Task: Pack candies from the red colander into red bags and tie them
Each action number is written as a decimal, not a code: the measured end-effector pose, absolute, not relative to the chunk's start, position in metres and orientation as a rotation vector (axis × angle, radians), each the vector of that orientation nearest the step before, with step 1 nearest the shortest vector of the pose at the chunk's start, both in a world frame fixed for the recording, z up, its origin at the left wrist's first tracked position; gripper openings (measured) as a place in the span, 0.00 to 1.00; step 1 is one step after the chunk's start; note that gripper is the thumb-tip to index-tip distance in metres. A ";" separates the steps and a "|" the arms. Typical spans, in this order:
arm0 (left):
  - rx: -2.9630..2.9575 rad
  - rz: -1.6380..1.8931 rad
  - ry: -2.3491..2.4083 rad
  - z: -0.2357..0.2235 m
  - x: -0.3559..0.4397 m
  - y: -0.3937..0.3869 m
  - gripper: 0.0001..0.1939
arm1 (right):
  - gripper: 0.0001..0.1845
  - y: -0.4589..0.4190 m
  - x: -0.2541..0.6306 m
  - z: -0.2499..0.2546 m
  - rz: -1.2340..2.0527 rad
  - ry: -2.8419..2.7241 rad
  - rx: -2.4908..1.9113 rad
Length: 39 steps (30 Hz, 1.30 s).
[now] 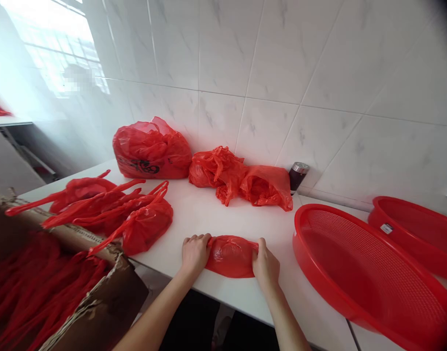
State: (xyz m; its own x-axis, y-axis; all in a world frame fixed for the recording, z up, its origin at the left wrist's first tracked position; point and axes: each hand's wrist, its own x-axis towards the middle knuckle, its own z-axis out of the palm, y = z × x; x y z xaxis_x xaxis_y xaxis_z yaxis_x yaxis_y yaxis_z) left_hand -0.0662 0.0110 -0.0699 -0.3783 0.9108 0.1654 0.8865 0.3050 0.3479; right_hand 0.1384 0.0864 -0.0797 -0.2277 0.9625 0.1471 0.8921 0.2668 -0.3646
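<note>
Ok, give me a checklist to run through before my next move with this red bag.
1. Left hand grips one end of the held bag: ok.
2. Right hand grips the other end: ok.
3. Held bag back from the front edge of the table: ok.
4. Right hand clear of the near basket: ok.
5. Left bags clear of the box: not ok, handles cross its rim.
6. Held bag's contents identifiable: cannot tell.

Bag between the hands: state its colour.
The bag is red with a shiny surface, seen in the head view.
</note>
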 end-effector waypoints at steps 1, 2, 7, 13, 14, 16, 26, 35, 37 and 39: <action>1.714 0.600 2.490 -0.069 -0.066 0.011 0.15 | 0.03 0.086 0.139 -0.079 0.311 -2.176 -1.704; 1.706 0.607 2.493 -0.068 -0.066 0.010 0.16 | 0.02 0.086 0.141 -0.077 0.353 -2.136 -1.717; 1.573 0.668 2.513 -0.062 -0.073 0.001 0.19 | 0.13 0.094 0.151 -0.072 0.726 -1.901 -1.734; 1.420 0.750 2.420 -0.056 -0.098 -0.019 0.24 | 0.11 0.099 0.151 -0.072 0.796 -1.854 -1.747; 1.423 0.753 2.389 -0.053 -0.101 -0.021 0.24 | 0.12 0.099 0.150 -0.073 0.796 -1.841 -1.751; 1.447 0.769 2.359 -0.044 -0.103 -0.023 0.21 | 0.13 0.097 0.150 -0.074 0.793 -1.809 -1.738; 1.949 0.692 2.143 0.006 -0.032 0.023 0.16 | 0.17 0.086 0.153 -0.078 0.894 -1.559 -1.411; 1.850 0.489 1.947 0.053 -0.085 0.027 0.10 | 0.25 0.091 0.155 -0.089 0.986 -1.538 -1.269; 1.809 0.565 1.980 0.087 -0.120 0.020 0.11 | 0.26 0.093 0.155 -0.093 0.994 -1.542 -1.279; 1.747 0.660 2.074 0.121 -0.164 0.011 0.14 | 0.28 0.095 0.155 -0.096 1.003 -1.526 -1.277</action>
State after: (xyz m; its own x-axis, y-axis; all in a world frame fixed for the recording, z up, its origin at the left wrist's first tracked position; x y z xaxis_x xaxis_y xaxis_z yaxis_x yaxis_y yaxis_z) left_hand -0.1640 0.0112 0.1212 -0.1792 0.9833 0.0318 0.8207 0.1315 0.5560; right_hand 0.1546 0.0947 -0.0958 -0.0819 0.9886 0.1266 0.2764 0.1446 -0.9501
